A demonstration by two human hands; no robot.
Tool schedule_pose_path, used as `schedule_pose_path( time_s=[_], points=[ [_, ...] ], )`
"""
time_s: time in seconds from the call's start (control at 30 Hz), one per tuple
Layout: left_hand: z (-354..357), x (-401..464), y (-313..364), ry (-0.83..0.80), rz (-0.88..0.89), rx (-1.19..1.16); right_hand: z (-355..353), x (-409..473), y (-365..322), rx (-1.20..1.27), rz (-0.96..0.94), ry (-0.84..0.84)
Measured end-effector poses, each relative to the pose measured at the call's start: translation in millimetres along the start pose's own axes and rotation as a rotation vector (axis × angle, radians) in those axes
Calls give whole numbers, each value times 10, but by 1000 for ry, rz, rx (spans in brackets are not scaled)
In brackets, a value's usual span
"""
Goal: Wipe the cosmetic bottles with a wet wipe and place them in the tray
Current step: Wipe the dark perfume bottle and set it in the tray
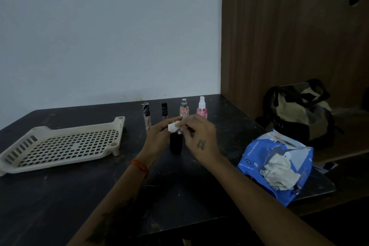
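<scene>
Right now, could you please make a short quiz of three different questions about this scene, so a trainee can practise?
1. True or false: the tray already holds a bottle.
2. How many small bottles stand in the row at the back of the table, behind the hands?
3. Multiple choice: what touches the top of the dark bottle? A) a white wipe B) a brush C) a spoon

Key
1. False: no bottle lies in the tray.
2. Four.
3. A: the wipe sits at the bottle's top, between the left hand and the right hand.
</scene>
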State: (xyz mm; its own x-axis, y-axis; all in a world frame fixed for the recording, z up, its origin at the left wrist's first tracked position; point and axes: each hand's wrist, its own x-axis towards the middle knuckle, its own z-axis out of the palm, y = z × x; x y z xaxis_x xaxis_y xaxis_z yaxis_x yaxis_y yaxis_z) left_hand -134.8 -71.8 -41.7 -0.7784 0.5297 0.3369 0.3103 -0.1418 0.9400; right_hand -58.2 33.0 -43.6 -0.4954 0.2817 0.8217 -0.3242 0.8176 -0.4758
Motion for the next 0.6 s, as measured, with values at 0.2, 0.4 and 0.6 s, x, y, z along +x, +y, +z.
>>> schedule_pose_path(
  time_s=[0.2,0.4,0.6],
  points=[
    [46,-26,-13,30,-159,-188,50,-68,-13,-93,-147,-103],
    [41,5,46,-11,-145,-32,43,-52,1,-138,-177,-200],
    [20,20,148,-18,-196,6,64,-28,77,37,165,-39]
  ],
)
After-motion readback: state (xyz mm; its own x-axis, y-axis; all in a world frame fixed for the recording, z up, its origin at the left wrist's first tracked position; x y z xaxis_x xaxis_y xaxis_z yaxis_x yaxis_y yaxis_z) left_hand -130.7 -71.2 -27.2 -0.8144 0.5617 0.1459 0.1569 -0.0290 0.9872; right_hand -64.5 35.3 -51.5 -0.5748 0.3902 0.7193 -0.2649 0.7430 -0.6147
